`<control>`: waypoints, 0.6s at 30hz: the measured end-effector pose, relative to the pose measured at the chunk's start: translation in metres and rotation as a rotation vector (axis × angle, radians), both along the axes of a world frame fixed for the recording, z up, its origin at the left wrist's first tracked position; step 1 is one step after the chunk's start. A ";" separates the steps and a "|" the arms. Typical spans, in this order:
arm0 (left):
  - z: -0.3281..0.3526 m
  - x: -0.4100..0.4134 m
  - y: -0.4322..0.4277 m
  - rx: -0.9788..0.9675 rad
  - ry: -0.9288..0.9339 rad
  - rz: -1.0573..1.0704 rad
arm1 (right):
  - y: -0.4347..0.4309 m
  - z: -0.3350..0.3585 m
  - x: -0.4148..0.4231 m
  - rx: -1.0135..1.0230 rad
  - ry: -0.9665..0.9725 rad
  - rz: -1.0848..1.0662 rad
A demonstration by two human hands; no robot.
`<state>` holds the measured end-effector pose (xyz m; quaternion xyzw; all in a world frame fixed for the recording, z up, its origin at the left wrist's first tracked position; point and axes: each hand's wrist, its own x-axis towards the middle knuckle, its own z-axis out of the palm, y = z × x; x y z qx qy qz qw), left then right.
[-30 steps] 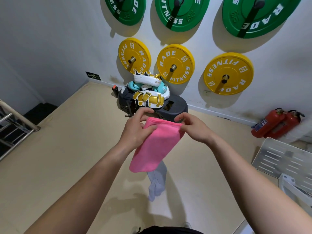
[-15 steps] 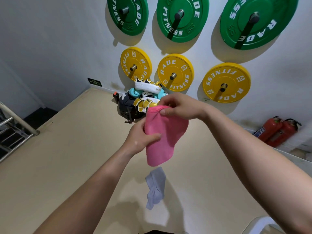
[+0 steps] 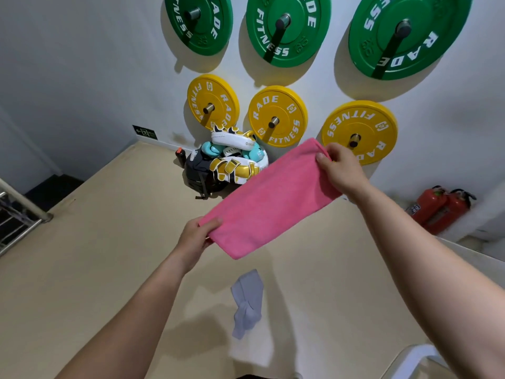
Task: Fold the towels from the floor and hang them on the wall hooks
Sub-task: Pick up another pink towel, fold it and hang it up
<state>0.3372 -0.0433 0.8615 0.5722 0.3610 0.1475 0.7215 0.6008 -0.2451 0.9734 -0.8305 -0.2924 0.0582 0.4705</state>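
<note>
1. Your left hand [image 3: 195, 239] pinches the low end of the folded pink towel [image 3: 273, 198], and your right hand [image 3: 341, 170] pinches the high end. The towel is stretched in the air between them.
2. Its long axis slants up toward the wall [image 3: 82, 64]. Your right hand is nearer, close to a yellow plate's peg [image 3: 354, 138].
3. I can't make out a proper hook, so that peg may serve.
4. A grey towel [image 3: 247, 302] lies crumpled on the floor [image 3: 95, 255].
</note>
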 end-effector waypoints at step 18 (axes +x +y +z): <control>0.005 0.038 0.000 0.594 0.426 0.319 | -0.017 -0.111 -0.064 0.007 0.154 -0.375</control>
